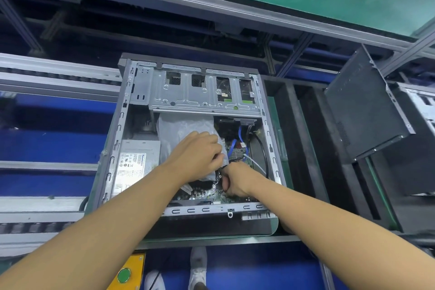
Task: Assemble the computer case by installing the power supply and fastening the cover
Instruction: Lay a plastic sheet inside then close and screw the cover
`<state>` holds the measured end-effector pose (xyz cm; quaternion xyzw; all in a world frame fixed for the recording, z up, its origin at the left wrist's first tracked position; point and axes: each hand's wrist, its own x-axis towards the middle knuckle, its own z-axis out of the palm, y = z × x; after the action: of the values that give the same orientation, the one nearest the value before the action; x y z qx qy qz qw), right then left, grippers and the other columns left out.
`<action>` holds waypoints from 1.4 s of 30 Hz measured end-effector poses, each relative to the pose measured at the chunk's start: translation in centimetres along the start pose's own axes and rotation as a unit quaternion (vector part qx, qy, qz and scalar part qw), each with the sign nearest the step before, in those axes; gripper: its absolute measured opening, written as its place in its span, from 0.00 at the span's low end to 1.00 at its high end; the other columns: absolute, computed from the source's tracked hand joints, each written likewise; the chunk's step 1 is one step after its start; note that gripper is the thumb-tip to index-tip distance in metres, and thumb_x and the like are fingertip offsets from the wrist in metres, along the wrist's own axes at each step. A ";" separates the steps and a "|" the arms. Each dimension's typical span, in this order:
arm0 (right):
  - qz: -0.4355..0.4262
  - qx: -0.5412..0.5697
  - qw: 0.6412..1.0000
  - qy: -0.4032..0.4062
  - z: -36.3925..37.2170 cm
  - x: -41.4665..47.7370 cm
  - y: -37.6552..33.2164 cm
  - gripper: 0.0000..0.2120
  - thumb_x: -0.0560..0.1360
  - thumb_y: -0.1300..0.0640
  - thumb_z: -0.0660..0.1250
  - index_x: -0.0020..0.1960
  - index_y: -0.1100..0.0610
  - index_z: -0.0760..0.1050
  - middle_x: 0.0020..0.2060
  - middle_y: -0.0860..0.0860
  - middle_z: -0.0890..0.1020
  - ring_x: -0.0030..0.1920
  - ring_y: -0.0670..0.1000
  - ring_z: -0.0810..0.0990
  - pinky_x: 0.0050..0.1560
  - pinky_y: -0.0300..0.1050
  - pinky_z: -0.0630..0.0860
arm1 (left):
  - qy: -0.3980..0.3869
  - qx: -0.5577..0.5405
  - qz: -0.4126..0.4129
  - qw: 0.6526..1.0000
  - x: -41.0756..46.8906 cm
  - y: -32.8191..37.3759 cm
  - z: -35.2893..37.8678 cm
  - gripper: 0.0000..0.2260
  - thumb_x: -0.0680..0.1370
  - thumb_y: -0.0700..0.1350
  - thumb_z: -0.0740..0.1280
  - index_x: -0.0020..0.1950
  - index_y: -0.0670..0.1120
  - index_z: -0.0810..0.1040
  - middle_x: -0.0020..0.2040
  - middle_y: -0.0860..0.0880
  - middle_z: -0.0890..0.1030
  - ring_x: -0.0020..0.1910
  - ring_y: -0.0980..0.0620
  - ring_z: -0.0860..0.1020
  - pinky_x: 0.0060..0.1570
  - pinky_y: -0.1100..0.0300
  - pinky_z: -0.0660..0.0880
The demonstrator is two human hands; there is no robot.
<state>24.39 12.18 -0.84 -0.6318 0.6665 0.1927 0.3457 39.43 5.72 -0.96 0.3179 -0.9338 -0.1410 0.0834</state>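
Open computer case (263,110) lies on its side, centre of the frame, inside facing up. Power supply (137,165) sits in the case's lower-left corner, label up. Metal drive cage (188,94) runs across the top of the case. Crumpled clear plastic bag (179,127) lies mid-case, just right of the power supply. Left hand (197,155) is on top of the bag, fingers curled, pinching the bag's right edge. Right hand (235,181) is just below and right of it, almost touching, closed in a fist around a black cable (221,173) over the motherboard (202,194). Blue cable (234,145) is above the right hand. Black cover (362,106) leans tilted at the right of the frame, apart from the case. Green button (124,275) on a yellow box is at the bottom left.
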 end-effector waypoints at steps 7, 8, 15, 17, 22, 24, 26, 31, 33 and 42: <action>0.008 -0.024 0.999 -0.047 -0.4 0.5 -0.1 0.04 0.78 0.64 0.68 0.50 0.59 0.81 0.47 0.53 0.84 0.45 0.51 0.80 0.59 0.44 0.77 | 0.000 -0.001 -0.008 1.000 0.0 -0.1 0.1 0.16 0.82 0.52 0.57 0.41 0.47 0.77 0.39 0.53 0.68 0.44 0.50 0.70 0.48 0.55 0.64; 0.007 -0.024 0.999 -0.037 -0.3 0.5 0.0 0.06 0.77 0.64 0.69 0.53 0.60 0.82 0.50 0.54 0.85 0.48 0.53 0.81 0.57 0.43 0.77 | 0.001 0.000 -0.008 1.000 -0.1 -0.1 0.1 0.16 0.82 0.52 0.57 0.41 0.47 0.77 0.39 0.53 0.68 0.44 0.50 0.70 0.48 0.55 0.64; 0.014 0.005 1.000 -0.021 0.0 0.6 0.0 0.06 0.74 0.65 0.72 0.51 0.58 0.82 0.46 0.52 0.84 0.45 0.49 0.78 0.50 0.38 0.73 | 0.020 0.028 -0.004 0.999 -0.3 -0.4 0.2 0.11 0.75 0.60 0.65 0.41 0.54 0.79 0.41 0.57 0.69 0.45 0.54 0.69 0.47 0.57 0.60; 0.017 0.013 0.999 -0.024 0.0 0.6 0.0 0.06 0.74 0.65 0.73 0.47 0.56 0.81 0.41 0.49 0.83 0.45 0.48 0.78 0.49 0.37 0.72 | 0.007 0.040 -0.015 0.999 -0.3 -0.6 0.1 0.12 0.72 0.63 0.68 0.41 0.55 0.77 0.42 0.57 0.68 0.46 0.55 0.67 0.47 0.57 0.60; 0.022 0.026 0.999 -0.031 0.0 0.6 0.1 0.15 0.73 0.65 0.75 0.36 0.51 0.74 0.33 0.43 0.77 0.41 0.48 0.77 0.45 0.36 0.71 | -0.002 0.037 -0.017 0.999 -0.3 -0.5 0.0 0.11 0.72 0.62 0.69 0.43 0.56 0.76 0.43 0.58 0.67 0.48 0.54 0.68 0.48 0.57 0.58; 0.020 0.025 0.999 -0.023 0.1 0.5 0.2 0.15 0.72 0.65 0.75 0.36 0.50 0.74 0.33 0.43 0.77 0.36 0.45 0.76 0.37 0.35 0.70 | -0.005 0.030 -0.020 0.999 -0.4 -0.4 -0.1 0.11 0.73 0.61 0.70 0.42 0.56 0.74 0.44 0.58 0.67 0.48 0.54 0.68 0.47 0.57 0.57; 0.014 0.015 1.000 -0.013 0.2 0.5 0.3 0.13 0.72 0.65 0.75 0.37 0.51 0.74 0.32 0.42 0.76 0.35 0.45 0.75 0.33 0.32 0.67 | -0.007 0.030 -0.024 0.999 -0.4 -0.4 -0.3 0.11 0.73 0.61 0.70 0.42 0.57 0.73 0.44 0.58 0.67 0.49 0.54 0.68 0.47 0.57 0.57; 0.008 0.002 1.000 -0.005 0.2 0.3 0.1 0.13 0.73 0.65 0.72 0.37 0.51 0.73 0.33 0.42 0.76 0.39 0.47 0.76 0.43 0.36 0.69 | -0.016 0.030 -0.025 0.999 -0.5 -0.3 -0.4 0.10 0.74 0.60 0.68 0.45 0.56 0.75 0.45 0.57 0.67 0.51 0.53 0.68 0.50 0.56 0.60; 0.009 0.006 1.000 -0.005 0.2 0.2 0.1 0.13 0.73 0.66 0.72 0.38 0.51 0.73 0.34 0.43 0.76 0.42 0.48 0.77 0.43 0.36 0.69 | -0.015 0.028 -0.024 0.999 -0.6 -0.4 -0.3 0.09 0.74 0.60 0.68 0.45 0.55 0.76 0.45 0.57 0.67 0.52 0.53 0.69 0.50 0.56 0.59; 0.003 0.001 1.000 0.001 0.1 0.1 0.1 0.14 0.73 0.65 0.74 0.37 0.52 0.73 0.37 0.46 0.79 0.44 0.49 0.77 0.48 0.37 0.71 | -0.013 0.017 -0.028 0.999 -0.5 -0.4 -0.2 0.09 0.74 0.59 0.69 0.44 0.56 0.75 0.44 0.57 0.67 0.50 0.52 0.69 0.50 0.55 0.61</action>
<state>24.35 12.20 -1.04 -0.6298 0.6687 0.1926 0.3450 40.09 5.70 -0.92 0.3437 -0.9278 -0.1316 0.0616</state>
